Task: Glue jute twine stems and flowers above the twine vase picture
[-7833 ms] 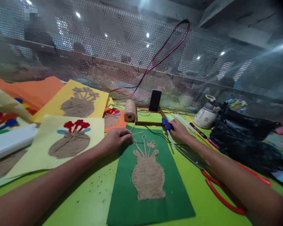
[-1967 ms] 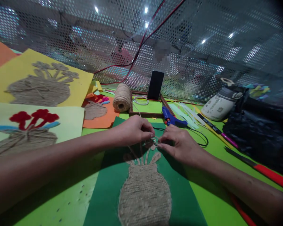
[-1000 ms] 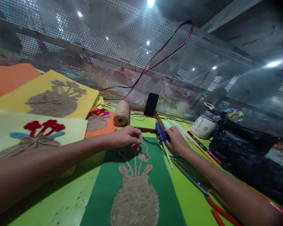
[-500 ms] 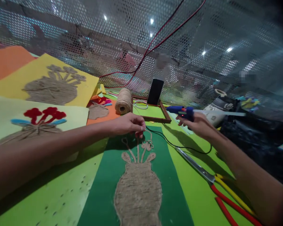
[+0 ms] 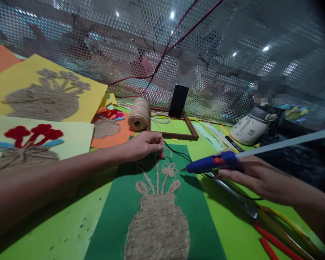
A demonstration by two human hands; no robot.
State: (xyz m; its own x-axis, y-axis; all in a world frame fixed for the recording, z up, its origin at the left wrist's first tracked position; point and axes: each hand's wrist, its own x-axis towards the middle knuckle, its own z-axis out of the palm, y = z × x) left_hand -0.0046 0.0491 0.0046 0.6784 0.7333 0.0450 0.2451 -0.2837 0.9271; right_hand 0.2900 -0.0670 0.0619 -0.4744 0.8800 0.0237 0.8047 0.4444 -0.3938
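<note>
A green sheet point(image 5: 200, 231) bears a vase of brown twine point(image 5: 158, 227) with stems, two leaves and a small looped flower point(image 5: 169, 169). Over the top of the sheet, my left hand point(image 5: 148, 145) pinches the twine, whose loose end curls beside the fingertips. My right hand point(image 5: 256, 175) is wrapped round a blue glue gun point(image 5: 212, 163) with a long pale glue stick in its back. The gun's nozzle points left, just right of the looped flower and apart from it.
Behind stand a twine spool point(image 5: 139, 113), a brown frame point(image 5: 191, 130) and a phone point(image 5: 178, 101). Scissors point(image 5: 253, 213) lie at right, near a white bottle point(image 5: 250, 126). Yellow point(image 5: 94, 90) and pale point(image 5: 78, 133) sheets with twine vases lie left. A black cord crosses the table.
My right hand has brought the glue gun down and closer to the looped flower. My left hand still pinches the twine near the top of the sheet. The view has shifted slightly.
</note>
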